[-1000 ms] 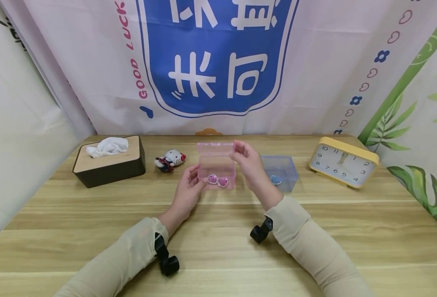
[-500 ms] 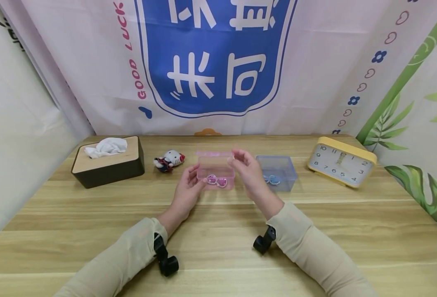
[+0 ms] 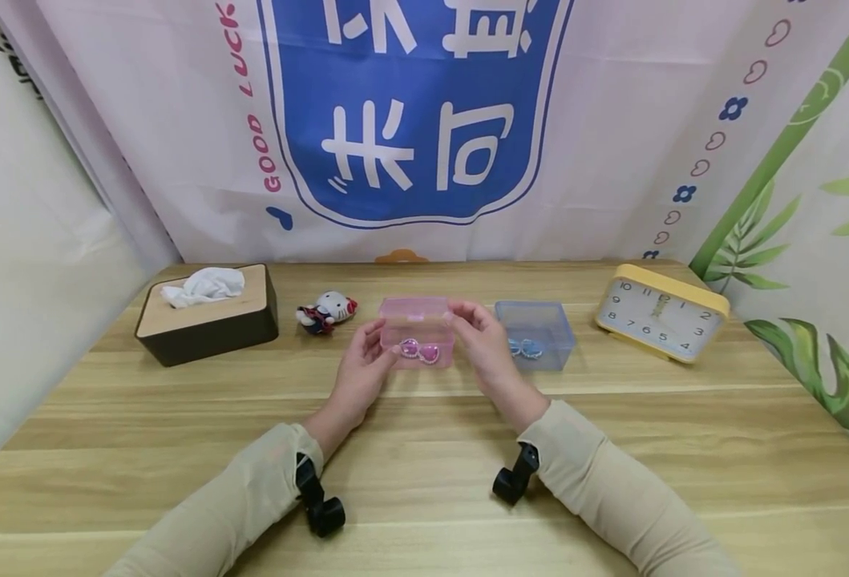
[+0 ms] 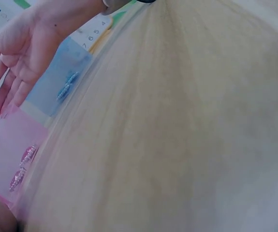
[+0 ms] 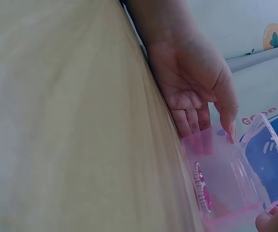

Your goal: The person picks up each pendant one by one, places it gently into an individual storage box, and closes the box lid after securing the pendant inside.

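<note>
A see-through pink plastic box (image 3: 417,362) stands on the table, its hinged lid (image 3: 414,308) tilted partway down at the back. Inside lie small pink glasses (image 3: 420,351) with a beaded rim, also visible in the right wrist view as pink glasses (image 5: 201,187). My left hand (image 3: 361,369) grips the box's left side, thumb at the top edge and fingers along the outer wall. On the other side, my right hand (image 3: 491,353) pinches the lid's right edge between thumb and fingers. In the left wrist view, the right hand (image 4: 25,50) appears with its palm side showing.
Just right of the pink box is a see-through blue box (image 3: 550,328) holding blue beaded glasses (image 3: 527,349). A yellow clock (image 3: 661,314) stands farther right. To the left are a cat plush toy (image 3: 327,312) and a tissue box (image 3: 208,324). A printed curtain (image 3: 576,160) hangs behind.
The pink lid has swung down and forward from nearly upright, with my right hand following it lower. My left hand keeps its hold on the box.
</note>
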`<move>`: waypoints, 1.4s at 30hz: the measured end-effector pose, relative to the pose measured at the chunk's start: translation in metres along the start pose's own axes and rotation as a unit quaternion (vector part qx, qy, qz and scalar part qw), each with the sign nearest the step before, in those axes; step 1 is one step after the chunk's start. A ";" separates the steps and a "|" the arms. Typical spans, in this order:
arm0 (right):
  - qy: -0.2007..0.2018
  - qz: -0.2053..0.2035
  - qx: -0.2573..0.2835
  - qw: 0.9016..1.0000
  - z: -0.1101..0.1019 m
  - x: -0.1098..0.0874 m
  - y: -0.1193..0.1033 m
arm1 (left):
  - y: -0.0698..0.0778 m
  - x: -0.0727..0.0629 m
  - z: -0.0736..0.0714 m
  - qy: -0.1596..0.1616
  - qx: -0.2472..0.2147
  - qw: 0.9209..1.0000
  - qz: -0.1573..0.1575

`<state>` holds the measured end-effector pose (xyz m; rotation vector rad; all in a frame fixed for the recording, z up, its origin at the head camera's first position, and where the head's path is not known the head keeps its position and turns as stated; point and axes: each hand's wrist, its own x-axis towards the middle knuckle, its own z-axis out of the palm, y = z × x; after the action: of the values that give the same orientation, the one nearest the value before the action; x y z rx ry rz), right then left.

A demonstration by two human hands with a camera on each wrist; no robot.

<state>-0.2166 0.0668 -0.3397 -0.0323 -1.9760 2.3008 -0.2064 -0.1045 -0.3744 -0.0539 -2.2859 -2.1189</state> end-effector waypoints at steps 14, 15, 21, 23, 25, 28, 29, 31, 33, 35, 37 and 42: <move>0.034 0.017 -0.001 0.999 0.001 0.003 0.007 | 0.021 0.004 -0.010 0.024 -0.034 0.999 0.025; 0.034 0.022 0.001 0.999 0.001 0.002 0.007 | 0.022 0.005 -0.010 0.021 -0.040 0.999 0.027; 0.034 0.038 0.014 0.999 0.003 0.000 0.007 | 0.019 0.007 -0.006 0.029 -0.048 0.998 0.017; 0.033 0.038 0.023 0.998 0.003 -0.001 0.008 | 0.017 0.008 -0.003 0.034 -0.054 0.998 0.020; 0.032 0.039 0.029 0.998 0.004 -0.002 0.009 | 0.015 0.008 -0.001 0.039 -0.064 0.997 0.025; 0.030 0.041 0.038 0.998 0.006 -0.002 0.009 | 0.014 0.006 0.001 0.043 -0.069 0.996 0.031; 0.031 0.042 0.039 0.998 0.006 -0.003 0.009 | 0.014 0.006 0.001 0.043 -0.071 0.996 0.031; 0.033 0.045 0.041 0.998 0.007 -0.003 0.010 | 0.014 0.005 0.003 0.042 -0.078 0.996 0.029; 0.035 0.048 0.042 0.997 0.007 -0.003 0.010 | 0.014 0.005 0.004 0.043 -0.083 0.995 0.026; 0.037 0.051 0.045 0.997 0.008 -0.003 0.011 | 0.013 0.004 0.005 0.045 -0.089 0.995 0.023; 0.040 0.053 0.049 0.997 0.008 -0.003 0.012 | 0.013 0.004 0.007 0.050 -0.089 0.995 0.016; 0.047 0.048 0.052 0.996 0.008 -0.004 0.015 | 0.012 0.003 0.010 0.056 -0.091 0.994 0.004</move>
<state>-0.2146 0.0560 -0.3537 -0.2277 -1.8455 2.4103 -0.2089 -0.0934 -0.3630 0.0511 -2.0237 -2.2597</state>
